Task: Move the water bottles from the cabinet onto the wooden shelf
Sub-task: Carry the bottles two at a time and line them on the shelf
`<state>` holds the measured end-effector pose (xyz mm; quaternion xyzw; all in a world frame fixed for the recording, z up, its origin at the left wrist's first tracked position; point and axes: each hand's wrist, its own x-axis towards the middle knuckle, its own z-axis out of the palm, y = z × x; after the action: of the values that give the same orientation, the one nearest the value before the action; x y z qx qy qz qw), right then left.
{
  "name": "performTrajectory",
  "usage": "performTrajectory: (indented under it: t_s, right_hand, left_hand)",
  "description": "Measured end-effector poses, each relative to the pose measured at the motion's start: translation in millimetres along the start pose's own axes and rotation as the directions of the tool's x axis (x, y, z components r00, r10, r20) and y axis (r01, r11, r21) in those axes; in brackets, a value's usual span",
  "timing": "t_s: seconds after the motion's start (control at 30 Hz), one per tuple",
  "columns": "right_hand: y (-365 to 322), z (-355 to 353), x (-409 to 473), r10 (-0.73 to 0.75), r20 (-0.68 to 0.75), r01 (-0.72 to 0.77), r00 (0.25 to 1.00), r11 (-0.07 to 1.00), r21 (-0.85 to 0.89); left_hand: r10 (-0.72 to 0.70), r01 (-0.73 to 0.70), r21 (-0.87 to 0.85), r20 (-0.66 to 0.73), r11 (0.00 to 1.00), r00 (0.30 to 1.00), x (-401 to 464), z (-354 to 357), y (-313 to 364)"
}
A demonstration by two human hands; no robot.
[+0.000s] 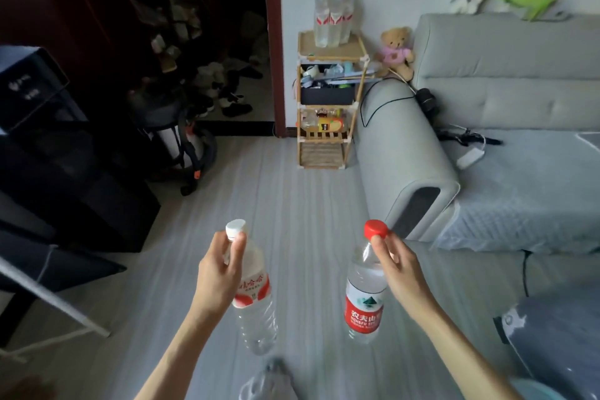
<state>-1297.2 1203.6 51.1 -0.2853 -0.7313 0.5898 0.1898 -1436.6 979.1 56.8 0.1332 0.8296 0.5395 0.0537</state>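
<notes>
I observe the left hand [218,269] gripping the neck of a clear plastic water bottle with a white cap and red-and-white label [253,295], fingers curled just beneath the cap. The right hand [397,261] pinches the neck of a clear plastic water bottle with a red cap and red label [363,302]. Both bottles hang upright above the grey floor [308,191]. Ahead, against the wall beside the grey sofa [503,127], I note the tiered wooden shelf [331,52], with three clear bottles [332,18] standing on its top tier.
</notes>
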Motion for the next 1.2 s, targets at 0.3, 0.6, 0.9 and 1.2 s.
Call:
performTrajectory:
  t_s: [0.3, 0.6, 0.9, 1.2]
  right_hand:
    - [-7, 16, 210, 0.008, 0.000, -0.008, 1.000, 0.997, -0.083]
    - [-31, -4, 408, -0.038, -0.116, 0.027, 0.993, 0.995, -0.095]
    - [-20, -38, 606, -0.043, -0.064, 0.036, 0.997, 0.993, -0.113]
    - [-60, -77, 797, -0.203, -0.051, 0.184, 0.978, 0.949, -0.257]
  left_hand:
    - [-0.023, 0.025, -0.059, 0.034, 0.998, 0.999, 214, 75, 11]
    - [0.068, -0.069, -0.002, 0.154, 0.998, 0.986, 416, 156, 61]
    - [0.115, -0.128, 0.108, 0.118, 0.986, 0.986, 584, 262, 94]
    - [0.254, -0.269, 0.286, 0.089, 0.919, 0.963, 763, 367, 186]
